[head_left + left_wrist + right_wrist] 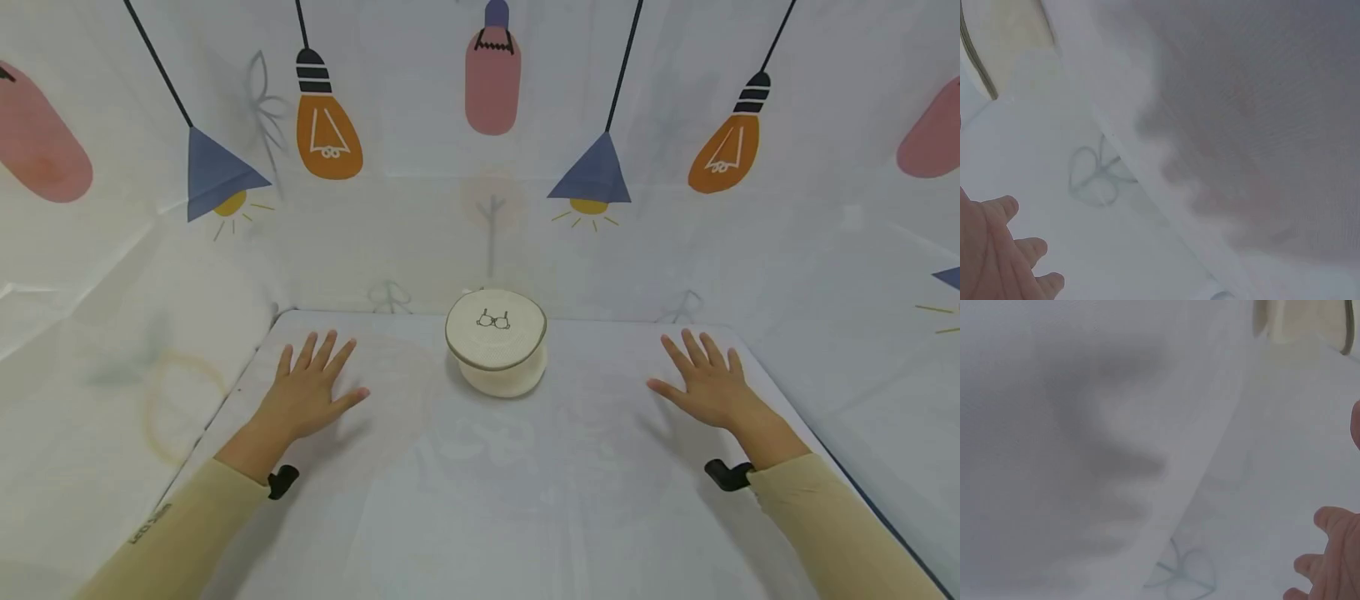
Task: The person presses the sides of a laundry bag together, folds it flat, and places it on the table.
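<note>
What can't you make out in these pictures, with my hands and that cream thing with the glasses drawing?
- Cream object: underside and far side, hidden by its own body in the head view; the top edge cuts it off in both wrist views.
- Left hand: cut off by the left wrist view's edge.
- Right hand: cut off by the right wrist view's edge.
- Sleeve lettering: too small to read, head view.

Head view from above, forward-down; both wrist views close, cream object [498,343] in common
</note>
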`<state>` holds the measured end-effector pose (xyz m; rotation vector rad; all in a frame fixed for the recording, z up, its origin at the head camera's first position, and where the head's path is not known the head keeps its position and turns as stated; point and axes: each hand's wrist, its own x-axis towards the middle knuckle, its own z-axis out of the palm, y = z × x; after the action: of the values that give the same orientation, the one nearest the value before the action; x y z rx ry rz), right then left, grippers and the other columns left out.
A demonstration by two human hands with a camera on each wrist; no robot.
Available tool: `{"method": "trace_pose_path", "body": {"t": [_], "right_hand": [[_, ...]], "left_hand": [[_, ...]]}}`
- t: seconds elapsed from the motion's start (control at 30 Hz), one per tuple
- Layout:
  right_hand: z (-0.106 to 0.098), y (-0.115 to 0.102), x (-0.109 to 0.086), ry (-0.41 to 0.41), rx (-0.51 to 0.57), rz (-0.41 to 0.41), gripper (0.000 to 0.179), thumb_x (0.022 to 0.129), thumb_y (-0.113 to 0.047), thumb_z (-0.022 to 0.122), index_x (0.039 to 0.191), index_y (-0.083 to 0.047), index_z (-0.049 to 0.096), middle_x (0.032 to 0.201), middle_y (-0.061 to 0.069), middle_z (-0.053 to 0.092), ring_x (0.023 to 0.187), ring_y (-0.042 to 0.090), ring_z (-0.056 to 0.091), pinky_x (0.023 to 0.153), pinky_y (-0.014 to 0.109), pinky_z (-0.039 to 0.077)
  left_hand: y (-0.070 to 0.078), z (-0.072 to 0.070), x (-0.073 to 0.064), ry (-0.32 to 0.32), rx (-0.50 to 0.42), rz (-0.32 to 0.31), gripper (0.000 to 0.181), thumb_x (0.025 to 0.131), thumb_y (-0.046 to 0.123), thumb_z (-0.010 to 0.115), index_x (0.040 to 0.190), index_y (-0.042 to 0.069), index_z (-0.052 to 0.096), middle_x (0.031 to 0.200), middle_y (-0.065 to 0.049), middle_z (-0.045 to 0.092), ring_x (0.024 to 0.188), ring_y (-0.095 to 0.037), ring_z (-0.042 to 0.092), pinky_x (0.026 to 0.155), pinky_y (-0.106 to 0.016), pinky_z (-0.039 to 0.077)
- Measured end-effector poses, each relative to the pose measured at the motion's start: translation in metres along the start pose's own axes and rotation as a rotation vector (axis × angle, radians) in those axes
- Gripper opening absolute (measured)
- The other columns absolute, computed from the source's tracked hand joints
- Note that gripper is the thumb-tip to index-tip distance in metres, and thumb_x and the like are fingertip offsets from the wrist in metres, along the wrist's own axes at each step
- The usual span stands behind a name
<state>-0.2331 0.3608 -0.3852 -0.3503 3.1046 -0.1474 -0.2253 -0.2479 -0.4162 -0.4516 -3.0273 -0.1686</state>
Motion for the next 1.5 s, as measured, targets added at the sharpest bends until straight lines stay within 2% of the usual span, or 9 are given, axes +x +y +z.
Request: {"method": "trace_pose_path", "body": {"t": [0.47, 0.8, 1.13, 1.33, 1.5], "right_hand": [[-0.001, -0.014, 0.001, 0.026, 0.041, -0.034, 0.092, 0.098, -0.064, 0.046, 0.161, -0.007, 0.010, 0.162, 0.032, 0.000, 0.147, 0.053, -0.006, 0.111, 0.073, -0.008], [0.003, -0.027, 0.009, 0.110, 0.060, -0.074, 0.087, 0.099, -0.059, 0.048, 0.160, -0.005, 0.016, 0.161, 0.033, 0.008, 0.147, 0.054, 0.002, 0.109, 0.076, 0.004], [0.010, -0.047, 0.024, 0.129, 0.131, -0.107, 0.083, 0.102, -0.057, 0.046, 0.160, -0.005, 0.017, 0.162, 0.032, 0.008, 0.147, 0.053, 0.003, 0.112, 0.073, 0.008], [0.016, -0.060, 0.032, 0.162, 0.208, -0.120, 0.078, 0.103, -0.053, 0.047, 0.160, -0.009, 0.019, 0.163, 0.028, 0.010, 0.147, 0.052, 0.006, 0.108, 0.077, 0.015], [0.021, -0.073, 0.041, 0.180, 0.285, -0.150, 0.075, 0.103, -0.051, 0.047, 0.160, -0.011, 0.020, 0.164, 0.025, 0.011, 0.147, 0.050, 0.009, 0.109, 0.074, 0.019]], "left_hand": [[0.019, -0.003, 0.004, -0.013, -0.007, 0.021, 0.091, 0.096, 0.073, 0.039, 0.162, 0.016, 0.013, 0.166, -0.019, 0.001, 0.151, -0.042, -0.007, 0.116, -0.064, -0.011], [0.038, 0.003, 0.012, -0.010, -0.023, 0.053, 0.090, 0.095, 0.074, 0.037, 0.162, 0.019, 0.012, 0.167, -0.016, 0.000, 0.152, -0.038, -0.008, 0.117, -0.064, -0.008], [0.060, 0.009, 0.027, 0.016, -0.083, 0.085, 0.089, 0.096, 0.073, 0.037, 0.162, 0.021, 0.011, 0.167, -0.014, -0.001, 0.152, -0.036, -0.008, 0.118, -0.062, -0.006], [0.071, 0.014, 0.037, 0.057, -0.127, 0.106, 0.086, 0.097, 0.071, 0.038, 0.162, 0.022, 0.013, 0.167, -0.015, 0.003, 0.153, -0.036, -0.005, 0.119, -0.060, -0.002], [0.078, 0.019, 0.046, 0.101, -0.179, 0.129, 0.082, 0.098, 0.067, 0.040, 0.162, 0.020, 0.017, 0.167, -0.016, 0.010, 0.153, -0.036, 0.003, 0.121, -0.058, 0.003]]}}
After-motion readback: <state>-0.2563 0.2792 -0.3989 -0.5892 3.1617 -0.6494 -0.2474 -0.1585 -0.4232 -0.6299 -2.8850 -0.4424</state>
